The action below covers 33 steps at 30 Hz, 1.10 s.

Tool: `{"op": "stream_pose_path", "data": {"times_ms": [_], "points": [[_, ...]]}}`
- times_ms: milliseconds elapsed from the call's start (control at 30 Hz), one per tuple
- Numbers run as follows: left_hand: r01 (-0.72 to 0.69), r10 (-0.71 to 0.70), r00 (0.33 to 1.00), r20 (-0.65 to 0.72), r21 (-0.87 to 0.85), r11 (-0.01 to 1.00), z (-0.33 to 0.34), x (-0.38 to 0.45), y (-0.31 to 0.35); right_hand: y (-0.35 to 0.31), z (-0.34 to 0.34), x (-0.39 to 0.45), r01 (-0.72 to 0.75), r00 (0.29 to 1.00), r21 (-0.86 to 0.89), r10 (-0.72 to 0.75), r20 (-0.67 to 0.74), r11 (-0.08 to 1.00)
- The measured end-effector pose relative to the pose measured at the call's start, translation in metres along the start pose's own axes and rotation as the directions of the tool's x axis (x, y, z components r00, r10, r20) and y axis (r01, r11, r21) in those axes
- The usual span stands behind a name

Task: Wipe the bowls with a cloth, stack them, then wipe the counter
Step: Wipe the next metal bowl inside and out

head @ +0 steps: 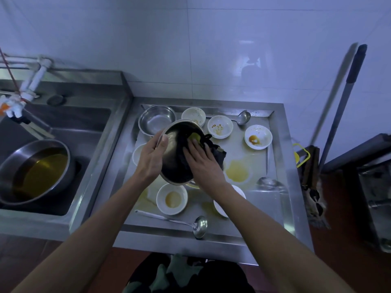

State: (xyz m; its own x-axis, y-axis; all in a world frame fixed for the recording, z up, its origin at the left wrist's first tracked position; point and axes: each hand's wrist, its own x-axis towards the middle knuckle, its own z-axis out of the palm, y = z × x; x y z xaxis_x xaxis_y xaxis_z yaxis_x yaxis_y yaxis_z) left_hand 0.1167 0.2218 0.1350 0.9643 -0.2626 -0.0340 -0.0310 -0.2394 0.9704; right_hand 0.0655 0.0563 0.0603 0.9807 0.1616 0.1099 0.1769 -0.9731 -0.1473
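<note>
My left hand grips the rim of a tilted metal bowl, thumb curled over its edge. Just right of it, my right hand lies nearly flat, fingers straight, pressing a dark cloth into that bowl. Stained white bowls sit farther right on the wet counter, beyond my right hand.

Bare forearms; camouflage-patterned clothing below.
</note>
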Motion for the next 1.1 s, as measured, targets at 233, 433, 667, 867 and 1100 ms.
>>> {"op": "stream_pose_path", "data": {"times_ms": [233,433,667,867,1100], "points": [[0.064,-0.071,0.993,-0.098,-0.082,0.995,-0.002,-0.004,-0.018,-0.056,-0.012,-0.007,-0.282,0.933,0.487,0.118,0.340,0.827],[0.243,-0.324,0.931,-0.171,-0.374,0.895,-0.014,-0.009,-0.026,-0.077,-0.055,-0.001,-0.247,0.917,0.790,-0.130,0.378,0.561],[0.412,-0.487,0.873,-0.022,-0.502,0.761,-0.026,-0.011,-0.019,-0.080,-0.061,0.017,-0.040,0.967,0.792,-0.176,0.184,0.609],[0.404,-0.462,0.887,0.030,-0.535,0.742,-0.024,-0.015,-0.017,-0.068,-0.037,0.052,0.278,0.951,0.292,-0.306,0.051,0.915],[0.418,-0.465,0.884,0.032,-0.499,0.759,-0.015,-0.016,-0.015,-0.036,-0.052,0.066,0.184,0.973,0.047,-0.189,0.130,0.982]]}}
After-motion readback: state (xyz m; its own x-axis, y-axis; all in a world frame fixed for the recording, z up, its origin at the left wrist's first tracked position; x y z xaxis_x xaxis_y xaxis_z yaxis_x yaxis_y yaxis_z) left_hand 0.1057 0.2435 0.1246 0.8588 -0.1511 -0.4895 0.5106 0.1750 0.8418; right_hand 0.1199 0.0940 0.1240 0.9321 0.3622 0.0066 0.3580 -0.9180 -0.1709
